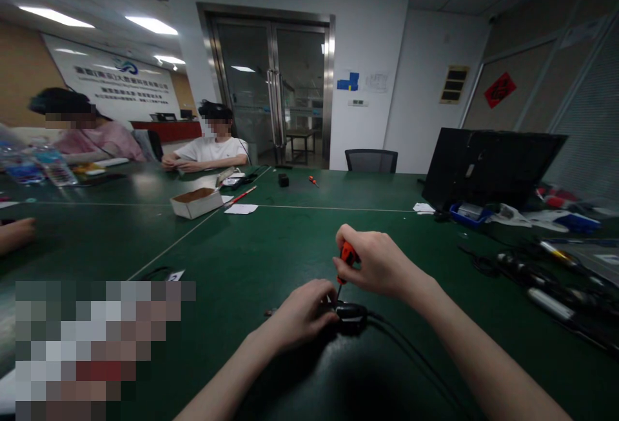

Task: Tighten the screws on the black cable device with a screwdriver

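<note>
My right hand (pixel 370 260) is closed round the orange handle of a screwdriver (pixel 347 254), which it holds upright. The dark shaft points down at a small black device (pixel 351 316) on the table; whether the tip sits in a screw is too small to tell. My left hand (pixel 307 310) pinches the device's left end, its fingertips close to the shaft and partly hiding that end. From the device's right side a black cable (pixel 411 347) runs toward the table's front edge. A small item (pixel 269 312) lies by my left wrist, too blurred to name.
On the green table (pixel 271 247) stand an open white box (pixel 196 204), a black cube (pixel 283 180) and another screwdriver (pixel 313 180). A monitor (pixel 488 166), a blue tray (pixel 469 213) and cables (pixel 517 266) crowd the right. Other people sit at the left.
</note>
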A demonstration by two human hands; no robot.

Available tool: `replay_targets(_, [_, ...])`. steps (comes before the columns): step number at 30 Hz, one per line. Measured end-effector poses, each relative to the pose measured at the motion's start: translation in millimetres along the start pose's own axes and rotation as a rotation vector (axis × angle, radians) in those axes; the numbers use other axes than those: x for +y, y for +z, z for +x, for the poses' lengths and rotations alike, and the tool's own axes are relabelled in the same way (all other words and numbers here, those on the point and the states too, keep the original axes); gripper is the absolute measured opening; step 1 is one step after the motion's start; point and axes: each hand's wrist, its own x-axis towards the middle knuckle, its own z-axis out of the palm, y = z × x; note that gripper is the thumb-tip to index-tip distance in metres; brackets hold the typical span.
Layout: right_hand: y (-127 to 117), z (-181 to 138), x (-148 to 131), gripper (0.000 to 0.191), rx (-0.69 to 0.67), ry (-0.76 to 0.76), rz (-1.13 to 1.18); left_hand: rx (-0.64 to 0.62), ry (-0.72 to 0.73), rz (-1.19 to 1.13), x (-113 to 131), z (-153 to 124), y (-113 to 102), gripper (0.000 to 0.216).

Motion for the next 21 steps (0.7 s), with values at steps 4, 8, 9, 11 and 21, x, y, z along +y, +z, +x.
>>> replay_targets(4, [1.7,-0.7,0.0,0.016,-0.004,-0.003,-0.005,-0.007,-0.008,0.014,2.7,-0.1,-2.0,0.015])
replay_targets(8, [2.6,-0.9,0.2,0.017,-0.005,-0.001,-0.013,-0.021,-0.02,0.021,4.9,-0.2,-3.2,0.014])
replay_targets(9, [2.6,-0.7,0.1,0.017,-0.007,-0.001,-0.013,-0.023,-0.019,0.021,5.1,-0.3,-3.3,0.014])
replay_targets(11, [2.4,-0.4,-0.1,0.016,-0.011,0.003,-0.013,-0.022,-0.015,0.019,5.2,-0.8,-3.0,0.015])
replay_targets(21, [-4.4,-3.2,-2.4,0.021,-0.022,-0.041,0.027,-0.013,0.006,0.007,-1.8,0.6,0.8,0.023])
